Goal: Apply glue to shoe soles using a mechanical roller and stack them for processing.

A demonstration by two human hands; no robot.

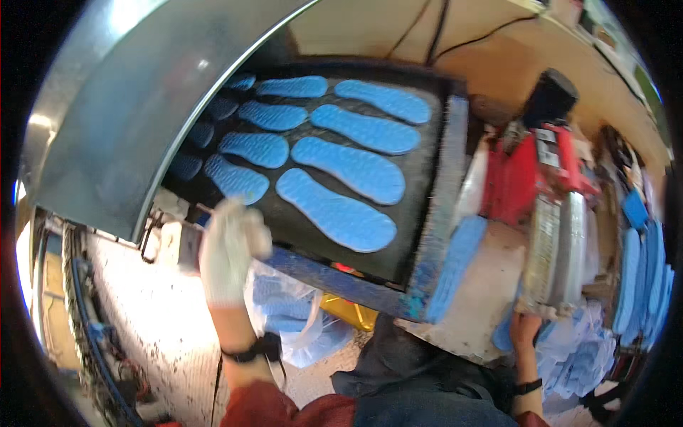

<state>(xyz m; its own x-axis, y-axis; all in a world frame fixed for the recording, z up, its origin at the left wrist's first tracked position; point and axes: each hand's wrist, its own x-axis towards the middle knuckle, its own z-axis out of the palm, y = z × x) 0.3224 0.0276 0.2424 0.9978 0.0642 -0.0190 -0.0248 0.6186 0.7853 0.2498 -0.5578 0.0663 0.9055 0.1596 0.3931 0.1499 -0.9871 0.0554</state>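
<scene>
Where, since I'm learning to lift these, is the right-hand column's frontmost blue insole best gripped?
Probably grip the blue insole by its rounded right end, coming from the near right: it lies flat, and bare black tray surrounds that end, leaving room at its edge.

Floor (167, 302) overexposed at left; insoles (186, 167) beneath metal hood (142, 121) dim; left hand (231, 249) blurred; fisheye bends edges, corners black.

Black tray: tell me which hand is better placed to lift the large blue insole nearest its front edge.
Probably the left hand: near the tray's front edge, closer to that insole. The right hand is off right, by the yellowish bar.
</scene>
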